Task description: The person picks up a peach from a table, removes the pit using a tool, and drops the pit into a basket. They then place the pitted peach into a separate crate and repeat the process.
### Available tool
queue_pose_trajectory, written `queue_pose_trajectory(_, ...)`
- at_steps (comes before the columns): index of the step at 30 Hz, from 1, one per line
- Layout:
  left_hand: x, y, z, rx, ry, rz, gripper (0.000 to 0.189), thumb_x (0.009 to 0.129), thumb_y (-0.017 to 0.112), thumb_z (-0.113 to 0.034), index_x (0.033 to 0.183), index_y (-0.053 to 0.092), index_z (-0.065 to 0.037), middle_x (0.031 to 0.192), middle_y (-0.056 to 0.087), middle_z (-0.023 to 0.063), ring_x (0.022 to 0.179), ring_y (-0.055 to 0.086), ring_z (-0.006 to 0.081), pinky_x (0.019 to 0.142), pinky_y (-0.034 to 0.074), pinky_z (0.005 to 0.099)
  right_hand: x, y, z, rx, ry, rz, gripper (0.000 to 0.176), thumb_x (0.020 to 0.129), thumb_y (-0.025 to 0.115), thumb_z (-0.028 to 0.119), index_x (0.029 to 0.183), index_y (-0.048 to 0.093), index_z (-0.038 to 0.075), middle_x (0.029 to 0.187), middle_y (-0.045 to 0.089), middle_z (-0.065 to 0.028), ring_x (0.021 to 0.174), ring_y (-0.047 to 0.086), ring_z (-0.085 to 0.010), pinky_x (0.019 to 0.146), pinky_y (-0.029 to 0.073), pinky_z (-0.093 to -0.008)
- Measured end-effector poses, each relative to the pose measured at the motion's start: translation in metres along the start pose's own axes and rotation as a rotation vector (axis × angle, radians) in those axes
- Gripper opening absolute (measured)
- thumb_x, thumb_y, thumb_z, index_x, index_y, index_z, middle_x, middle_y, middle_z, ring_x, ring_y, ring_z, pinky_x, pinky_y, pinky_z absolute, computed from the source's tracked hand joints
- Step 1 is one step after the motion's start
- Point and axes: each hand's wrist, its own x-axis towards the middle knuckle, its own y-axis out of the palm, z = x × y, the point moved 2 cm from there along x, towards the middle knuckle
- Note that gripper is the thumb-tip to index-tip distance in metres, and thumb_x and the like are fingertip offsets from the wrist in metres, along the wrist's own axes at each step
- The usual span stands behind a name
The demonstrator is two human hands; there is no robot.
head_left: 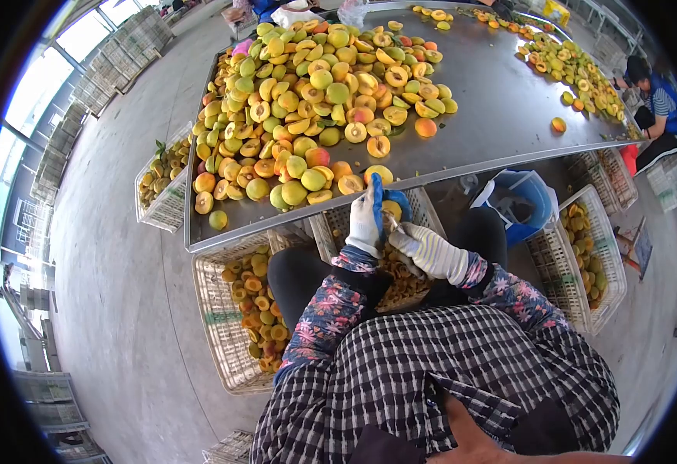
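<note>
My left hand (366, 220), in a white glove with blue coating, is closed around a yellow peach half (392, 208) just below the table's near edge. Against that fruit, my right hand (433, 253), in a striped white glove, grips a thin metal tool (392, 222); its tip is too small to make out. Under both hands stands a crate (425, 207) with brownish pits or scraps in it. A large heap of halved peaches (300, 100) covers the left part of the metal table (477, 116) in front of me.
Crates of peach halves stand left (213, 340) and right (613, 267) of my legs. A blue-and-white bucket (518, 205) is under the table. Another person (661, 112) sits at the far right. A bare hand (466, 433), not mine, touches the checked apron at the bottom.
</note>
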Motion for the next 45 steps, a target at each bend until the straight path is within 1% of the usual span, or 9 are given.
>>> queue_pose_trajectory(10,-0.002,0.014,-0.012,-0.565,-0.384,-0.044,0.052,0.099,0.047,-0.050,0.100,0.057,0.002,0.083,0.065,0.0139,0.072,0.066,0.0273,0.068,0.056,0.0410,-0.020,-0.016,0.022,0.629,0.639,0.208,0.026,0.099,0.054,0.034,0.111,0.057,0.011,0.067,0.048,0.0035,0.047,0.045,-0.0089,0.042,0.037,-0.0253)
queue_pose_trajectory(17,-0.005,0.031,-0.004,-1.066,-0.688,-0.213,0.054,0.096,0.049,-0.053,0.094,0.061,-0.001,0.082,0.066,0.0150,0.070,0.066,0.0310,0.065,0.057,0.0449,-0.005,0.002,-0.021,-0.185,-0.405,-0.170,0.029,0.099,0.054,0.034,0.110,0.056,0.008,0.069,0.052,0.0013,0.046,0.045,-0.0087,0.042,0.037,-0.0253)
queue_pose_trajectory(22,-0.004,0.033,-0.014,-0.457,-0.472,-0.268,0.058,0.098,0.047,-0.051,0.095,0.064,0.004,0.078,0.068,0.0125,0.064,0.066,0.0220,0.060,0.056,0.0332,-0.032,-0.006,0.019,0.399,0.513,0.005,0.029,0.098,0.055,0.038,0.107,0.055,0.010,0.064,0.051,0.0007,0.044,0.045,-0.0095,0.041,0.036,-0.0244)
queue_pose_trajectory(25,-0.004,0.042,0.016,-0.437,-0.402,-0.310,0.061,0.098,0.046,-0.052,0.087,0.066,0.005,0.077,0.068,0.0113,0.061,0.065,0.0186,0.057,0.055,0.0286,-0.037,-0.010,0.021,0.423,0.547,0.018,0.033,0.096,0.055,0.046,0.100,0.054,0.013,0.062,0.049,0.0022,0.043,0.044,-0.0101,0.039,0.034,-0.0244)
queue_pose_trajectory(28,-0.005,0.038,0.004,-0.488,-0.586,-0.220,0.042,0.104,0.046,-0.029,0.123,0.059,0.007,0.086,0.065,0.0004,0.073,0.059,0.0063,0.065,0.049,0.0220,-0.042,-0.009,0.027,0.379,0.547,0.005,0.035,0.096,0.055,0.047,0.097,0.053,0.013,0.063,0.049,0.0026,0.043,0.044,-0.0098,0.040,0.035,-0.0241)
queue_pose_trajectory(32,0.002,0.018,0.034,-0.334,-0.489,-0.103,0.049,0.103,0.044,-0.029,0.138,0.039,0.005,0.097,0.068,0.0070,0.077,0.067,0.0168,0.069,0.055,0.0290,-0.050,-0.007,0.027,0.295,0.510,-0.025,0.033,0.098,0.054,0.042,0.105,0.053,0.010,0.063,0.048,0.0034,0.044,0.044,-0.0082,0.041,0.036,-0.0233)
queue_pose_trajectory(37,-0.003,0.014,-0.013,-0.945,-0.636,-0.233,0.057,0.098,0.046,-0.053,0.100,0.064,0.001,0.083,0.069,0.0097,0.070,0.066,0.0204,0.065,0.056,0.0313,-0.048,-0.025,0.024,0.254,0.492,-0.140,0.029,0.099,0.054,0.034,0.111,0.055,0.008,0.066,0.047,0.0052,0.050,0.043,-0.0061,0.046,0.036,-0.0225)
queue_pose_trajectory(40,-0.019,-0.038,-0.035,-0.191,-0.246,-0.216,0.045,0.100,0.049,-0.041,0.114,0.063,0.000,0.089,0.070,0.0070,0.077,0.067,0.0173,0.072,0.055,0.0288,-0.049,-0.031,0.013,0.218,0.349,-0.158,0.028,0.097,0.057,0.035,0.103,0.052,0.008,0.062,0.046,0.0029,0.041,0.041,-0.0076,0.037,0.033,-0.0232)
queue_pose_trajectory(45,-0.057,-0.172,-0.067,1.022,-0.361,-0.233,0.040,0.093,0.057,-0.042,0.109,0.070,-0.008,0.100,0.070,0.0157,0.090,0.066,0.0319,0.081,0.052,0.0370,-0.059,-0.039,0.008,0.163,0.416,-0.063,0.023,0.099,0.056,0.029,0.108,0.057,0.008,0.076,0.050,0.0048,0.064,0.045,-0.0061,0.057,0.038,-0.0225)
